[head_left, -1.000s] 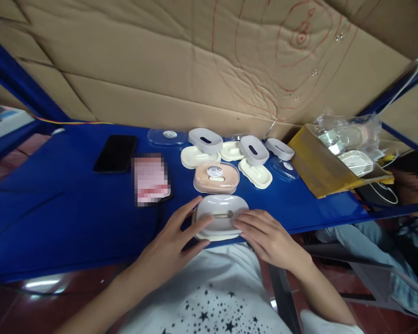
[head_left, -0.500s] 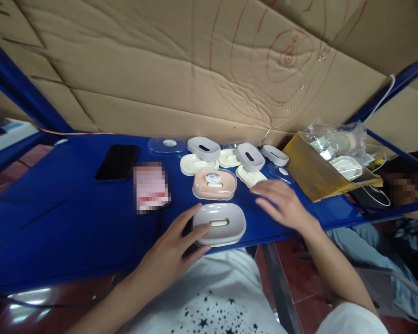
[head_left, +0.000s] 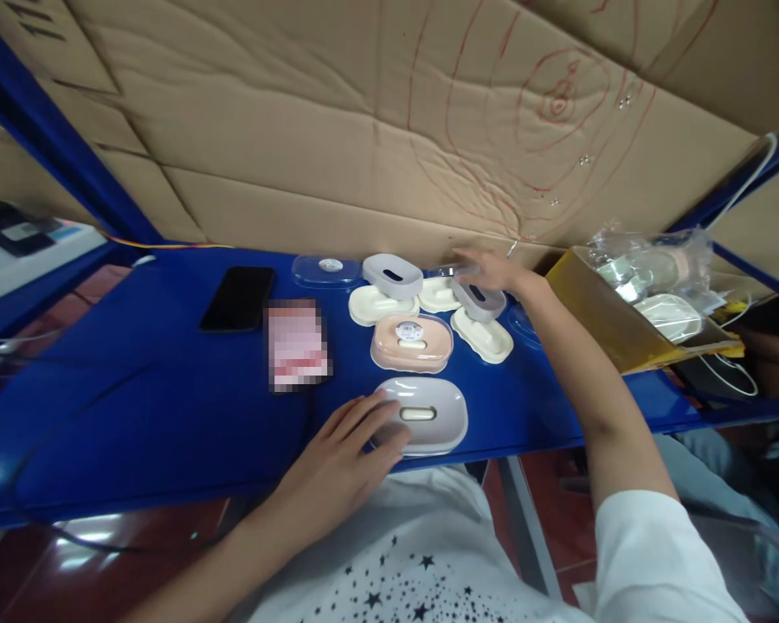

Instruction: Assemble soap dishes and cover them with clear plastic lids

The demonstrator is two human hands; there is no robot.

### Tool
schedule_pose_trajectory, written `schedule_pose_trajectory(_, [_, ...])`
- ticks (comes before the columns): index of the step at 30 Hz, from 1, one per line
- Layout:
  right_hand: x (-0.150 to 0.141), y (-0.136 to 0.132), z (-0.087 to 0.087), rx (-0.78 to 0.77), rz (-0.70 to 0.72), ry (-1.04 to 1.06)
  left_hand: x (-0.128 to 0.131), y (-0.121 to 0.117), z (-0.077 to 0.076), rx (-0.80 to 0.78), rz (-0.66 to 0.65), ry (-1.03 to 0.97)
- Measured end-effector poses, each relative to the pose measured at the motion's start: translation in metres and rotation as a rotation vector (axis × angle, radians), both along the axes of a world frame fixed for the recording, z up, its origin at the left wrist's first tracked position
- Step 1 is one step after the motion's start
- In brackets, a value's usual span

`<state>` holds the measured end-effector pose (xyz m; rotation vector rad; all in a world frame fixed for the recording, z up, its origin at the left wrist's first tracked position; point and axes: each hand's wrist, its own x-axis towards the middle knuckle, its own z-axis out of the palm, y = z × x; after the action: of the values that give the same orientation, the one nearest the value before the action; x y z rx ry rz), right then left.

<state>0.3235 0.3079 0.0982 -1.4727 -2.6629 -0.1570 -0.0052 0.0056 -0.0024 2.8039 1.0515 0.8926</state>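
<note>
My left hand (head_left: pixel 357 437) lies with its fingers stretched over the left end of a grey oval soap dish (head_left: pixel 451 420) near the table's front edge. A cream piece shows through the dish's slot. At the back, my right hand (head_left: pixel 493 268) reaches out, fingers extended, over a clear lid (head_left: pixel 445 272) and just behind a grey dish (head_left: pixel 477 301); whether it touches them I cannot tell. A peach soap dish (head_left: pixel 412 355) under a clear, labelled cover sits behind the front dish. Another grey dish (head_left: pixel 406 270) rests on a cream base (head_left: pixel 370 307).
Another cream base (head_left: pixel 486 342) lies right of the peach dish. A clear lid (head_left: pixel 318 272) is at the back left. A black phone (head_left: pixel 237 298) and a blurred pink item (head_left: pixel 297 346) lie left. A yellow-edged box (head_left: pixel 590 311) with plastic-wrapped pieces stands right. Cardboard (head_left: pixel 312 130) walls the back.
My right hand has moved from above the right cream base to the back, beside the clear lid. My left hand stays at the front dish, its fingers now flatter. The view has shifted slightly.
</note>
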Motion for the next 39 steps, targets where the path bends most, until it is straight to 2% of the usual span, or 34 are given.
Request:
schedule_pose_trajectory(2, [-0.001,0.005,-0.001,-0.025,0.007,-0.015,0.000,0.000,0.000,-0.013,-0.004,-0.009])
schedule_pose_trajectory(5, [0.001,-0.002,-0.003,-0.004,0.011,-0.016,-0.001,0.000,0.000,-0.022,-0.010,-0.019])
schedule_pose_trajectory(12, [0.006,-0.049,-0.007,0.237,-0.054,0.030,-0.002,0.001,-0.001,-0.002,-0.022,-0.033])
schedule_pose_trajectory(17, [0.023,-0.107,-0.013,0.500,-0.133,0.171,-0.002,0.000,-0.002,-0.016,-0.017,-0.026])
schedule_pose_trajectory(20, [0.027,-0.155,-0.019,0.531,-0.109,0.269,-0.002,0.000,-0.002,-0.022,-0.018,-0.021])
schedule_pose_trajectory(23, [0.018,-0.198,-0.030,0.592,-0.004,0.304,-0.002,0.000,-0.002,-0.009,-0.019,-0.015])
schedule_pose_trajectory(26, [0.003,-0.223,-0.044,0.738,0.203,0.330,-0.001,0.000,-0.002,0.007,-0.020,0.012])
schedule_pose_trajectory(29, [-0.004,-0.224,-0.057,0.817,0.358,0.360,0.001,-0.002,-0.003,0.010,-0.010,0.088])
schedule_pose_trajectory(32, [0.004,-0.203,-0.059,0.814,0.378,0.345,0.004,-0.002,-0.003,0.007,0.011,0.142])
schedule_pose_trajectory(34, [0.012,-0.189,-0.054,0.838,0.395,0.331,0.006,-0.002,-0.001,0.004,0.013,0.149])
schedule_pose_trajectory(36, [0.015,-0.187,-0.042,0.874,0.451,0.334,0.006,-0.001,0.001,-0.001,0.003,0.139])
schedule_pose_trajectory(39, [-0.002,-0.216,-0.023,0.814,0.490,0.390,0.005,-0.001,0.002,0.002,0.004,0.061])
